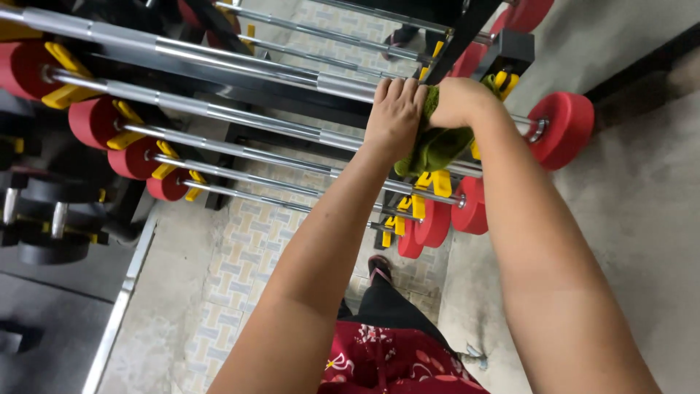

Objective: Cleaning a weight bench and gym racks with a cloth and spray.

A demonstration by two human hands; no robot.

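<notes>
Head view: both hands at a rack of barbells.
Left hand (pixel 395 117): grip closed over the chrome bar (pixel 240 117).
Right hand (pixel 456 102): grip pinching the green cloth (pixel 437 146) against it — wiping.
Next move calls for: sliding along the bar — firm pressure.

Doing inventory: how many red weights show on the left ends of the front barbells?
4, stepping down diagonally: top weight at the left edge, second weight below-right, third weight, lowest weight. More may be hidden behind the rack.
</notes>
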